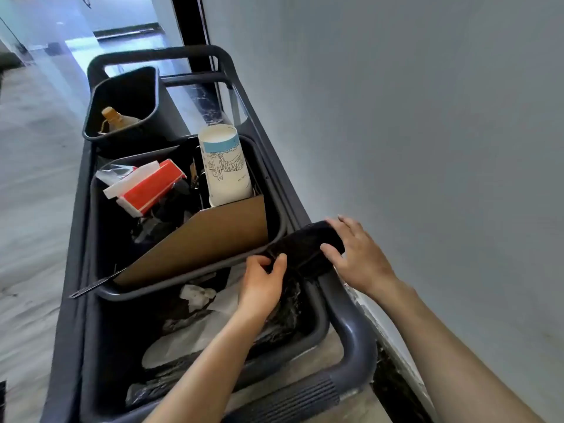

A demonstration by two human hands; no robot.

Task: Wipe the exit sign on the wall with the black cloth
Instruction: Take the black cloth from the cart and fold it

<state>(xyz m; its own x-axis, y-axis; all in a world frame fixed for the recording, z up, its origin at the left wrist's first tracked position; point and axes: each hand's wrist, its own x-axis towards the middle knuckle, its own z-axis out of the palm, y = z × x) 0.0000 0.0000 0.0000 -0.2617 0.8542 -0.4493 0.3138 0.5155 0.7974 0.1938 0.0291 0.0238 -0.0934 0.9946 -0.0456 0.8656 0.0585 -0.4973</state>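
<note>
A black cloth [305,248] lies draped over the right rail of a dark grey cart [351,325], between the middle and near bins. My left hand [262,282] pinches the cloth's near-left edge with thumb and fingers. On the cloth's far right end rests my right hand [357,257], fingers curled over it, close to the wall. No exit sign appears in this view.
The cart holds three black bins: a far bin [122,105] with a bottle, a middle bin [189,288] with cardboard, a red box and a paper cup [225,169], and a near bin of bags and paper. A pale wall [427,117] runs along the right; corridor floor lies left.
</note>
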